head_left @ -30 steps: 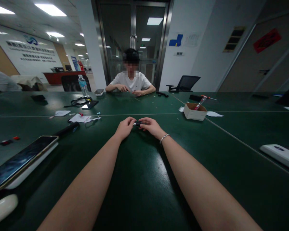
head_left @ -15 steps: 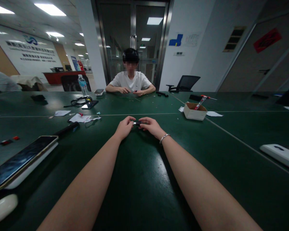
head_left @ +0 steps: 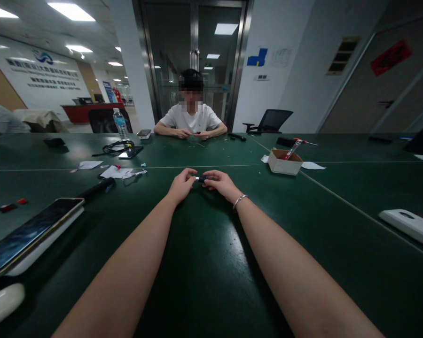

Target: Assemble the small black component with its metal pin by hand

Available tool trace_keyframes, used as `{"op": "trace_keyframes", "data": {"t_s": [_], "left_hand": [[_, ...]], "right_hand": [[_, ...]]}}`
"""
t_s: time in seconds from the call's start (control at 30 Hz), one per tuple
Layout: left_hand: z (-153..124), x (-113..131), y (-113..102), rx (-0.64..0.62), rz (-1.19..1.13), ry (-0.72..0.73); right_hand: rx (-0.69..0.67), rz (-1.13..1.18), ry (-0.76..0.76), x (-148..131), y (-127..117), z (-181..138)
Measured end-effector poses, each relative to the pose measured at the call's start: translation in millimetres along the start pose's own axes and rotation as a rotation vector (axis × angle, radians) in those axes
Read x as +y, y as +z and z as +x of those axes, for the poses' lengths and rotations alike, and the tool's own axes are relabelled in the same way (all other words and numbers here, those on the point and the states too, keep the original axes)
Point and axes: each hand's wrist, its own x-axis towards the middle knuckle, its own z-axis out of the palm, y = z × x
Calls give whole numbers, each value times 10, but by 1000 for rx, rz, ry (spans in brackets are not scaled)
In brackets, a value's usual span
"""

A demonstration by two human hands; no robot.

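Observation:
A small dark cylindrical piece with a shiny silver end is held between my two hands, just above the green table. My left hand pinches it near the silver end. The fingers of my right hand, below a silver bracelet, close round its black end. Fingertips cover part of the piece, and it is too small for me to tell its exact kind.
At left lie a phone on a white block, a white mouse, a black rod and paper scraps. A small box holding a red-handled tool stands ahead right. A person sits opposite, beyond a water bottle.
The view has shifted very slightly. Both hands keep the same hold on the small piece, with barely any finger movement.

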Motion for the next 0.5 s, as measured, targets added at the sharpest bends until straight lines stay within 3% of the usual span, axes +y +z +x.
{"op": "trace_keyframes", "data": {"t_s": [0.5], "left_hand": [[28,-48,8,-29,-6,-17]], "right_hand": [[-10,-18,3,-32,6,-24]]}}
